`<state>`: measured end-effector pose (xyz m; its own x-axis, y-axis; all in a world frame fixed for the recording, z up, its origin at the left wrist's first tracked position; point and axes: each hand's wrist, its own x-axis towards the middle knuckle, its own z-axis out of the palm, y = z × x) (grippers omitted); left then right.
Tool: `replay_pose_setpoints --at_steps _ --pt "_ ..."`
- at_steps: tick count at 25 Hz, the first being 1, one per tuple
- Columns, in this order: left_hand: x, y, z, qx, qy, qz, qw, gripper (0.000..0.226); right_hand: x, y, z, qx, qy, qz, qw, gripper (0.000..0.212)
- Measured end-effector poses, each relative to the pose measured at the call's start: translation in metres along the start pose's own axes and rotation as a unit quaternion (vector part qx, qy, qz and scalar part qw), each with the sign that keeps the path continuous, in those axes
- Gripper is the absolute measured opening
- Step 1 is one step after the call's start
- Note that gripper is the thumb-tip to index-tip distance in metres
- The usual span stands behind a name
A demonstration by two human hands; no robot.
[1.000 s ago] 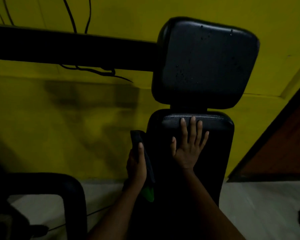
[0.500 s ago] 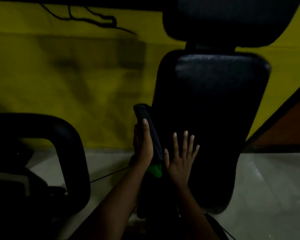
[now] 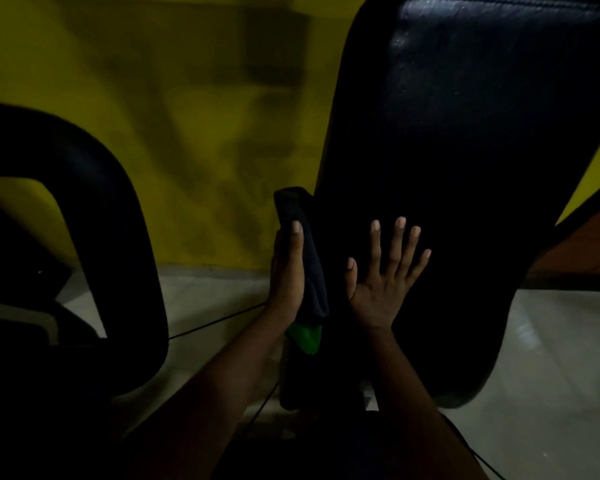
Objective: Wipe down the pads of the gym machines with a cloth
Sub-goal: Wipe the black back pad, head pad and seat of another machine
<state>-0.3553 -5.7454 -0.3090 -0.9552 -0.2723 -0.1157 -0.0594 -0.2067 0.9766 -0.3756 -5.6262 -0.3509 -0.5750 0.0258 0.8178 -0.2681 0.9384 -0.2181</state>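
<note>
A tall black back pad (image 3: 465, 161) of a gym machine fills the right half of the view. My left hand (image 3: 286, 275) holds a dark cloth (image 3: 309, 258) with a green corner against the pad's left side edge. Its thumb lies along the cloth, and the other fingers are hidden behind it. My right hand (image 3: 381, 275) rests flat on the lower front of the pad with fingers spread and nothing in it.
A thick black curved machine frame (image 3: 118, 237) stands at the left. Behind is a yellow wall (image 3: 187, 116), below it a pale floor (image 3: 551, 375). A thin black cable (image 3: 215, 322) runs across the floor. A brown panel (image 3: 589, 247) sits at the far right.
Both hands have slid down from the top of the pad to its lower part, the cloth following the left edge. The view has dropped, so the upper head pad has left the frame.
</note>
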Motion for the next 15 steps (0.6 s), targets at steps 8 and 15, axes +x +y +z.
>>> replay_pose_setpoints --at_steps 8,15 --pt "-0.012 -0.099 -0.039 -0.065 -0.032 -0.092 0.993 0.06 -0.116 -0.005 0.013 0.047 -0.069 -0.013 0.996 0.052" --pt "-0.033 -0.17 -0.07 -0.01 -0.01 -0.183 0.983 0.075 -0.125 -0.007 0.024 0.03 -0.052 0.007 0.998 0.052"
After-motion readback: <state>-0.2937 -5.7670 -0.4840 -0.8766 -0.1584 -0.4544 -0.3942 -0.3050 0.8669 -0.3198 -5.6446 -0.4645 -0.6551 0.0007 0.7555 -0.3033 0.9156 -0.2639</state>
